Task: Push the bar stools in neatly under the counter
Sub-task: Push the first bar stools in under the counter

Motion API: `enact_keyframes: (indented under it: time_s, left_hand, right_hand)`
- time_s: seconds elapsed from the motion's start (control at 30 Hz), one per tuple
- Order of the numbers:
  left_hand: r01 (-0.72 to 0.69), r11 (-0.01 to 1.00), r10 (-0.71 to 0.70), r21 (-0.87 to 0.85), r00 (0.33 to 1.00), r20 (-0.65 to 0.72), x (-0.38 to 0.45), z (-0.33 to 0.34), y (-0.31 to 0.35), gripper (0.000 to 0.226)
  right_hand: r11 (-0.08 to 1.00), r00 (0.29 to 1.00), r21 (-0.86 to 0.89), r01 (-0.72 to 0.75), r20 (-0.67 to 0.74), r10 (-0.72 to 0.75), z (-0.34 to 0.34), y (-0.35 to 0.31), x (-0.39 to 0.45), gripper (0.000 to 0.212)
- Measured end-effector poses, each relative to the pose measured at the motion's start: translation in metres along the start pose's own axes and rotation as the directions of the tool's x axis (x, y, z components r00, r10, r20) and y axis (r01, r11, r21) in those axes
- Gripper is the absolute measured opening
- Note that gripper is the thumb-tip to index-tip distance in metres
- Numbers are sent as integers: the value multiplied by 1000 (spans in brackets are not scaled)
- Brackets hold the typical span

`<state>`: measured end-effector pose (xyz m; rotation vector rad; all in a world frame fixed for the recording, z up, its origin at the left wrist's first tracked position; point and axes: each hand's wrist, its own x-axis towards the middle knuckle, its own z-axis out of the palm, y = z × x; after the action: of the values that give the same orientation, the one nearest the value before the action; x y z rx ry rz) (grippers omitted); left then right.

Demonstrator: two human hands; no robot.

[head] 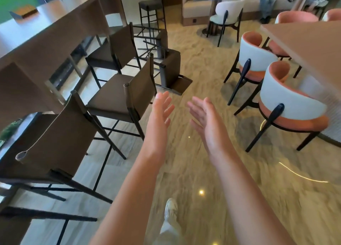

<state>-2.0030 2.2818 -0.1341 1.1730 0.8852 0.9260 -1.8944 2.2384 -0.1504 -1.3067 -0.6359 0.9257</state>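
While both arms reach fwd over the glossy floor (212, 170), neither hand holds anything: left hand (160, 113) and right hand (206, 119) hang in the air w/ fingers straight and spread, palms roughly facing each other, a gap between them. Below, a white shoe (170, 208) and pale trouser leg show at the bottom edge.

Along the left runs the wooden counter (46, 36). Nearest stool (55, 143) stands at the lower left, its back toward the camera, seat partly under the counter edge. Second stool (123, 95) is next up, just left of the left hand but not touching it. Third stool (114, 50) sits beyond that, also close to the counter. Behind those two, a tipped stool (169, 65) lies on its side on the floor (legs pointing toward the far wall), well out from the counter. Further back a fifth stool (150, 8) stands upright near the counter's far end.

On the right, a table (304, 45) w/ white-and-orange chairs (287, 100) tucked around it. Far bkgd: sofa (197, 4), round table, white chair (227, 13).
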Motion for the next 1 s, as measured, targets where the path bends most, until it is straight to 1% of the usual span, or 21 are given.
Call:
enact_keyframes:
  time_s: [0.1, 0.2, 0.3, 0.4, 0.53, 0.63, 0.8, 1.0]
  left_hand:
    - [25, 1000, -25, -10, 1000, 20, 50, 3, -8, 53]
    - [29, 1000, -29, -9, 999, 40, 113, 10, -9, 54]
    - [36, 999, -35, -8, 996, 85, 172, 23, -3, 54]
    - [31, 999, -27, -22, 989, 148, 226, 38, 3, 52]
    - [21, 1000, -19, -7, 979, 203, 272, 52, 8, 52]
    - [21, 1000, -19, -7, 975, 219, 309, 62, 10, 51]
    - [27, 1000, -28, 8, 976, 216, 375, 90, 7, 50]
    - [1, 998, -12, 64, 983, 181, 462, 138, 11, 51]
  right_hand:
    - [999, 1000, -27, -21, -23, 21, 1, 0, 45, 51]
    - [996, 999, -85, -14, -41, 11, 6, -5, 98, 52]
    - [990, 997, -137, -21, -74, 11, 9, -14, 150, 52]
    - [989, 992, -148, -13, -123, -5, 8, -21, 200, 51]
    - [985, 986, -174, -13, -163, -16, 4, -28, 245, 52]
    - [987, 984, -164, -2, -176, -28, -4, -34, 279, 50]
    - [989, 981, -145, -4, -193, -24, -25, -40, 347, 51]
    - [998, 988, -68, 8, -152, -18, -61, -47, 446, 49]
